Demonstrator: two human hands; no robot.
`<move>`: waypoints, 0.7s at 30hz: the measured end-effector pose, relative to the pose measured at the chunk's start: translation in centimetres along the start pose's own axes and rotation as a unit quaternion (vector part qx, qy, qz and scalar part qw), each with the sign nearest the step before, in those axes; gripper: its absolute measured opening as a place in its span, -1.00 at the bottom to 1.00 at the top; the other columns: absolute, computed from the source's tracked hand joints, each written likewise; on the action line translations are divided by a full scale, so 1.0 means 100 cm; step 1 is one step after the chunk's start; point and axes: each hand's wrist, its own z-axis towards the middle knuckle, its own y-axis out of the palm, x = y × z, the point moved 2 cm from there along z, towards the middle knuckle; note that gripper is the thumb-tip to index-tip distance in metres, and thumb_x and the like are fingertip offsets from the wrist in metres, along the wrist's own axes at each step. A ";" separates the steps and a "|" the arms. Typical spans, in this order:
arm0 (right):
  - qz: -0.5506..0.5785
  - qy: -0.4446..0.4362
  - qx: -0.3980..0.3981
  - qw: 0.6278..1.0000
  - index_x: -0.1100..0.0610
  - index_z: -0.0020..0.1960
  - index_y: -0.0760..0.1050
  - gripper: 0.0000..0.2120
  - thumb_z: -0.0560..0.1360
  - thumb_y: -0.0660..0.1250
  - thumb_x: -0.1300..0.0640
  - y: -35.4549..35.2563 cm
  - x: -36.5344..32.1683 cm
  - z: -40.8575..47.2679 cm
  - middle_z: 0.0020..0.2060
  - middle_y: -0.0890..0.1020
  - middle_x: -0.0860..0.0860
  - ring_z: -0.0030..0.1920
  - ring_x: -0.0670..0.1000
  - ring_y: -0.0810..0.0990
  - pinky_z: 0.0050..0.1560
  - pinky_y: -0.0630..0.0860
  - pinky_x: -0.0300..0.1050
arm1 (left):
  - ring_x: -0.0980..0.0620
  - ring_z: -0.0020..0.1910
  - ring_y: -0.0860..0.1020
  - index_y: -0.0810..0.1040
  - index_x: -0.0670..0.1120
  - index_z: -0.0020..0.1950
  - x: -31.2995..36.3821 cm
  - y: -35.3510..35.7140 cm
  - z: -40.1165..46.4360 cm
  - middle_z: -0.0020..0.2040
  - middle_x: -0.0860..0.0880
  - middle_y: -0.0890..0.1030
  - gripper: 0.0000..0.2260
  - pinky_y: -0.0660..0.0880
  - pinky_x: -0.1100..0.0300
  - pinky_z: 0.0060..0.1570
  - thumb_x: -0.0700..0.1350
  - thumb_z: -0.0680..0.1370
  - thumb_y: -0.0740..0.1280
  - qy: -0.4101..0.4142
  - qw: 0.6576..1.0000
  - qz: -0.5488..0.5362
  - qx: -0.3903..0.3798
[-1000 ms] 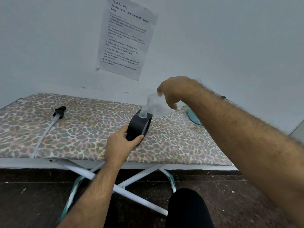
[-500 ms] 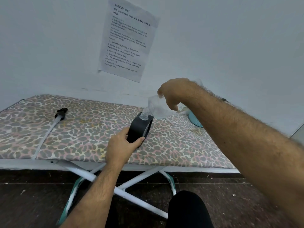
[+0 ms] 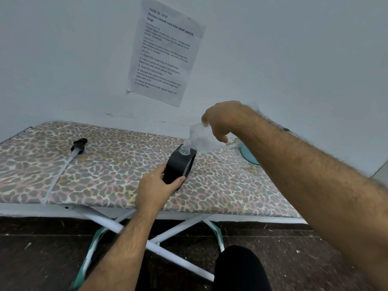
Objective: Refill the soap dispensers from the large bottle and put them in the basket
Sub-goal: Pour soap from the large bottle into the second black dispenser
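Leopard-print worktop (image 3: 105,181): left hand (image 3: 156,191), fingers curled round the black dispenser (image 3: 178,165); right hand (image 3: 222,120) clamps the clear bottle (image 3: 200,139), tipped, neck at its opening.

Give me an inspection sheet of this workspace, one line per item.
Surface: ironing board with a leopard-print cover, on crossed white legs.
Job's things: black soap dispenser upright on the board, pump off, neck open; clear bottle tilted with its mouth over that neck; pump with its tube lying on the board to the left; teal basket, only its edge showing behind the right arm.
Clutter: nothing seen.
Hands: left hand grips the dispenser near its base; right hand holds the bottle from above.
Cables: nothing seen.
Surroundings: pale wall with a printed sheet stuck to it; dark floor with small specks.
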 end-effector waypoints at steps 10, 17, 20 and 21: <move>-0.015 0.006 -0.008 1.000 -0.01 0.38 0.42 -0.30 0.29 0.56 0.21 -0.002 -0.002 0.007 0.20 0.57 -0.02 0.15 0.10 0.57 0.12 0.53 0.13 | 0.16 -0.11 0.62 0.59 0.03 0.21 0.002 -0.001 -0.001 -0.04 0.09 0.69 -0.56 0.59 0.19 -0.18 0.19 0.40 0.48 0.001 1.000 0.003 0.001; -0.018 0.005 -0.010 1.000 0.00 0.39 0.41 -0.29 0.29 0.56 0.23 -0.003 -0.001 0.009 0.23 0.56 -0.02 0.17 0.11 0.57 0.13 0.53 0.12 | 0.17 -0.15 0.61 0.59 0.04 0.20 0.003 -0.003 -0.002 -0.12 0.16 0.64 -0.56 0.59 0.19 -0.19 0.19 0.40 0.49 -0.004 1.000 0.001 0.001; -0.024 0.011 -0.013 1.000 -0.01 0.37 0.43 -0.30 0.29 0.55 0.24 -0.003 -0.003 0.012 0.20 0.57 -0.02 0.15 0.11 0.58 0.12 0.52 0.12 | 0.17 -0.16 0.63 0.58 0.05 0.21 0.003 -0.003 -0.001 -0.10 0.13 0.66 -0.56 0.62 0.13 -0.18 0.20 0.40 0.48 -0.005 1.000 0.002 0.000; -0.027 0.014 -0.014 0.999 -0.01 0.36 0.44 -0.31 0.28 0.55 0.25 -0.004 -0.004 0.013 0.19 0.58 -0.03 0.14 0.11 0.58 0.12 0.51 0.13 | 0.18 -0.17 0.63 0.58 0.05 0.21 0.003 -0.003 -0.001 -0.10 0.13 0.66 -0.56 0.62 0.14 -0.18 0.20 0.40 0.48 -0.005 1.000 0.003 0.000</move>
